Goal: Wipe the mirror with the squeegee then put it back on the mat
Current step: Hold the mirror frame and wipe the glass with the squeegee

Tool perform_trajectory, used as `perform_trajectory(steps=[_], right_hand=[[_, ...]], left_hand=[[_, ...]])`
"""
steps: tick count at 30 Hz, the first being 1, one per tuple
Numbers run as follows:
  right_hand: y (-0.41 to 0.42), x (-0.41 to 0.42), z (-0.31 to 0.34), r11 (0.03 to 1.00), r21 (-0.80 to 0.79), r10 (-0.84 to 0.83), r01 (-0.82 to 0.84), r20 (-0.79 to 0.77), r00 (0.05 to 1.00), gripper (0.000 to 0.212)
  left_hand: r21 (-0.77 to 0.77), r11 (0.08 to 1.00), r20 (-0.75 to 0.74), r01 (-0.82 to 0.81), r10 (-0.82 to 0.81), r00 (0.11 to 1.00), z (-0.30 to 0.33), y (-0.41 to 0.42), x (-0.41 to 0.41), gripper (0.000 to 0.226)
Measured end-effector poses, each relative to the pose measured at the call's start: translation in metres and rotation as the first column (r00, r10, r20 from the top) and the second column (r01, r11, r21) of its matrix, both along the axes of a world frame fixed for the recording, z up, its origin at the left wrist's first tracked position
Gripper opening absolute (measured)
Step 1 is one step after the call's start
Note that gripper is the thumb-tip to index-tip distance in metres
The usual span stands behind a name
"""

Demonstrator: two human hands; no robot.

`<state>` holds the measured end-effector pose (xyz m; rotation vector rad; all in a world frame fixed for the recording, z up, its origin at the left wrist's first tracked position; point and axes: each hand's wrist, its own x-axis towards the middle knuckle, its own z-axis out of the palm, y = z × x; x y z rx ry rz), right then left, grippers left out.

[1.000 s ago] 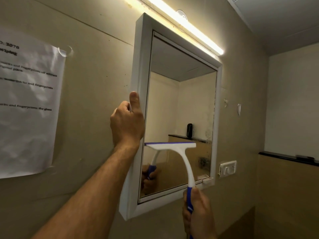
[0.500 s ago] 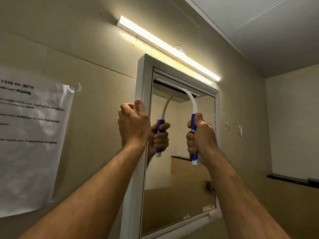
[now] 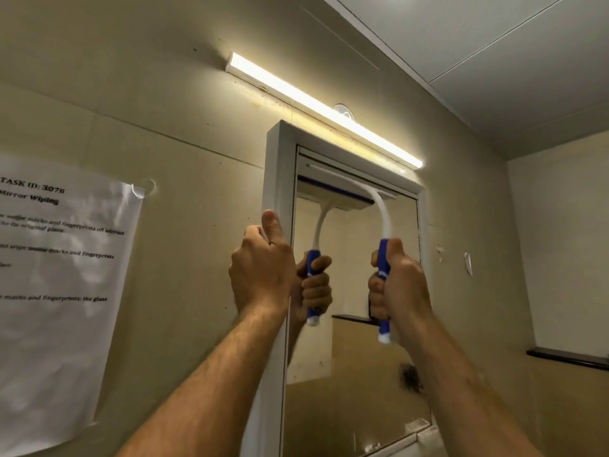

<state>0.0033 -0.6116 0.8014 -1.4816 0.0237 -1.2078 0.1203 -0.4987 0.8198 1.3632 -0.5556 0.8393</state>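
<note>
**Two hands up at the mirror, squeegee blade at the top of the glass**

Both hands are reaching up to a white-framed mirror (image 3: 359,341) on a beige wall. The left hand (image 3: 262,272) is gripping the mirror's left frame edge, its fingers curling round the side and its thumb lying up along the front of the frame. The right hand (image 3: 398,285) is wrapping closed around the blue grip of the squeegee (image 3: 384,219), thumb pointing up beside the handle. From that fist the white neck is arching up and leftward to the blade, which is lying across the glass near the top frame, above both hands. The handle's white end is poking out just below the right fist. Between the two hands, the glass is showing the reflection of the gripped handle.

Above the hands, a lit tube lamp (image 3: 323,110) is glowing along the wall over the frame. Left of the left hand, a printed paper sheet (image 3: 56,291) is hanging on the wall. Right of the right hand, a dark ledge (image 3: 566,357) is running along the far wall.
</note>
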Motion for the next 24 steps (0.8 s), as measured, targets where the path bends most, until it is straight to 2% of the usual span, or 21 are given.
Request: perform_trajectory(steps=[5,14,21,24], right_hand=[[0.007,0.011,0.004,1.0,0.0,-0.015,0.015,-0.059,0.998,0.043],[0.006,-0.006,-0.091,0.999,0.054,0.011,-0.002,-0.172,0.985,0.053],[0.0,-0.009,-0.05,0.999,0.042,0.024,-0.018,-0.147,0.989,0.048],[0.004,-0.004,-0.061,0.998,0.063,0.01,0.0,-0.156,0.988,0.047]], left_hand=[[-0.007,1.0,0.004,-0.017,0.017,1.0,-0.002,0.0,0.0,0.059],[-0.023,0.999,-0.008,0.036,-0.036,0.999,-0.001,0.001,-0.002,0.059],[-0.022,0.999,-0.007,0.029,-0.029,1.0,-0.002,0.001,-0.001,0.06],[-0.027,0.998,-0.017,0.05,-0.051,0.999,-0.002,0.002,-0.004,0.058]])
